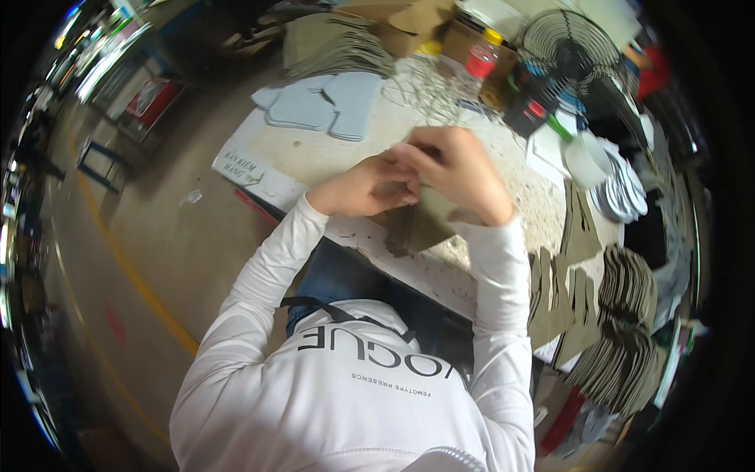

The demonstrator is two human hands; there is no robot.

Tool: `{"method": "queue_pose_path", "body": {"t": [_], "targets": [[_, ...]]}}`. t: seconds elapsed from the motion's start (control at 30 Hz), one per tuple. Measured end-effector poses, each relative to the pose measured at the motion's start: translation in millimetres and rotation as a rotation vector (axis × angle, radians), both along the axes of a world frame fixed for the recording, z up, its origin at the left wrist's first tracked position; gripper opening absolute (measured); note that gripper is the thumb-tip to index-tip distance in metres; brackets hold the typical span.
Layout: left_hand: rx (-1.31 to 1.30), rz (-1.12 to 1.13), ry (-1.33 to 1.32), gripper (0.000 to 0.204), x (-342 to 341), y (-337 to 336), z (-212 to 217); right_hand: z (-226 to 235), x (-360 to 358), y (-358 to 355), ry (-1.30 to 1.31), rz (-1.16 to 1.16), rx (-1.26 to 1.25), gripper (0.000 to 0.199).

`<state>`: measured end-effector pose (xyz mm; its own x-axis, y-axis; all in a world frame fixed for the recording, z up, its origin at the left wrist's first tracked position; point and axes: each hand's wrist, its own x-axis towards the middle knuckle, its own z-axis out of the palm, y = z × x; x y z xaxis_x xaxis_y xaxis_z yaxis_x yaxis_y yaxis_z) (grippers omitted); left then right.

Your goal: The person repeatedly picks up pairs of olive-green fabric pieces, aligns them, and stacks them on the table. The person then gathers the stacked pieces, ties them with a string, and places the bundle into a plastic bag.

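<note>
Olive fabric pieces pinched in both hands at the near edge — slip and mix-up risks

Olive fabric pieces [421, 224] sit on the pale speckled surface [314, 153], close to its near edge, partly under both hands and fanning down toward the person's lap. Left hand [363, 189] has fingers curled and pressed onto the top piece; right hand [456, 173] pinches the same piece from above, fingers bunched tight. The exact fingertip contact is hidden by the knuckles.

Risks, as a judgement:
- The small stack hangs just at the surface edge. If the pinch loosens, lower pieces could slide off onto the lap or floor.
- Two layers may get gripped as one, since the pieces are thin and same-coloured, giving a miscount or misalignment.
- More olive cut pieces [566, 299] lie loose just to the right, with a tall stack [625, 330] beyond. The right elbow is near them, so a sweep could knock them off or mix them up.
- Pale blue pieces [322, 102] are well apart at the far side, so low risk there.
- The fan [578, 55] stands at the far right; if it is running, which cannot be told, air could lift light pieces.
- The white cup [586, 157] and the stacked white lids [621, 193] beside it sit near the right hand, so a wide reach could tip them.
</note>
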<state>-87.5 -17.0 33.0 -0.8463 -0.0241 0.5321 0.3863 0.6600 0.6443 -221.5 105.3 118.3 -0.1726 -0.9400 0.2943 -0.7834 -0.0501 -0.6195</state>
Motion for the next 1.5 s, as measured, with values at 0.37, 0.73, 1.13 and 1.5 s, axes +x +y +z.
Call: {"method": "queue_pose_path", "body": {"t": [0.37, 0.73, 1.13, 1.5], "targets": [[0.192, 0.152, 0.054, 0.008, -12.8, -18.0, -12.3, -41.5, -12.6, 6.4, 0.132, 0.010, 0.076, 0.025], [0.083, 0.492, -0.178, 0.010, 35.6, -39.8, -31.3, -73.5, 5.4, -8.2, -0.282, -0.118, -0.014, 0.045], [0.670, 0.142, -0.203, 0.013, -16.7, -16.6, -34.9, -63.9, -23.2, -2.8, -0.853, -0.252, -0.291, 0.027], [1.043, -0.154, -0.710, 0.014, -24.1, -49.8, -26.9, -79.8, -13.0, 9.6, 0.500, -0.167, -0.457, 0.018]]}}
